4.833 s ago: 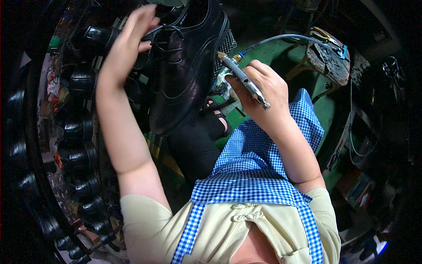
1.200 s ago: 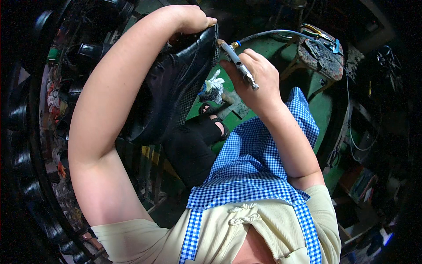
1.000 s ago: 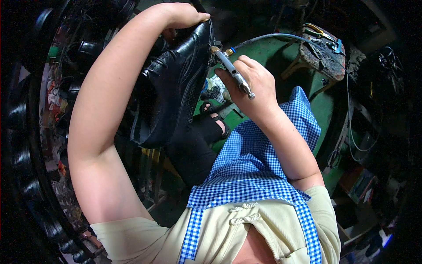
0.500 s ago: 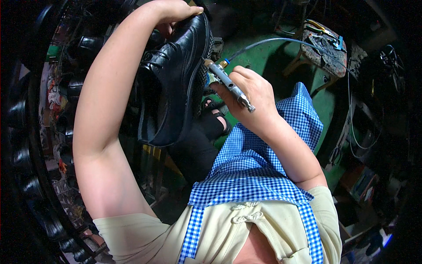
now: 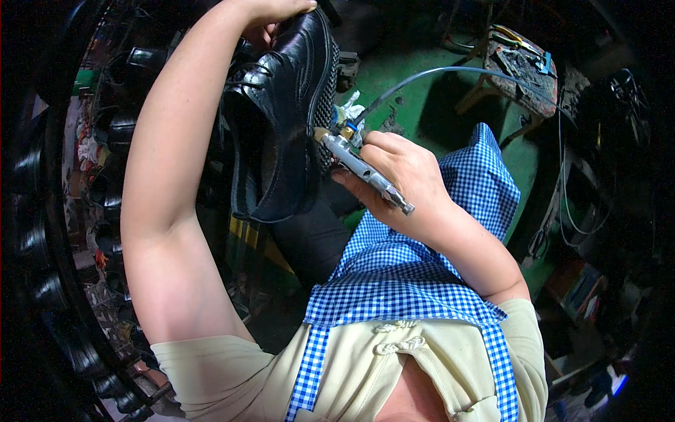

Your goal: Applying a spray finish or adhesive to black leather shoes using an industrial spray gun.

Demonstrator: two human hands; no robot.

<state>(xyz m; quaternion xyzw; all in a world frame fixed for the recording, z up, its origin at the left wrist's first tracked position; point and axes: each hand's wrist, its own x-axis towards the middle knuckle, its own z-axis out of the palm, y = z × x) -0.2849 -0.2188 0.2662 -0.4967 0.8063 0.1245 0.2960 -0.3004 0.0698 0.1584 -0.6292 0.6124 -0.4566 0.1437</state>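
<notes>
A glossy black leather lace-up shoe [image 5: 285, 119] is gripped at its toe by the left hand [image 5: 271, 10], long axis running down toward the body. Just right of it, the right hand [image 5: 401, 176] is closed around a slim metal airbrush pen [image 5: 362, 169] — nozzle touching the sole edge.

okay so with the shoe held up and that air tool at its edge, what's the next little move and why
Probably slide the metal air tool a little along the sole edge of the black shoe. Its nozzle already sits at that edge, the right hand grips it, and the left hand steadies the toe.
</notes>
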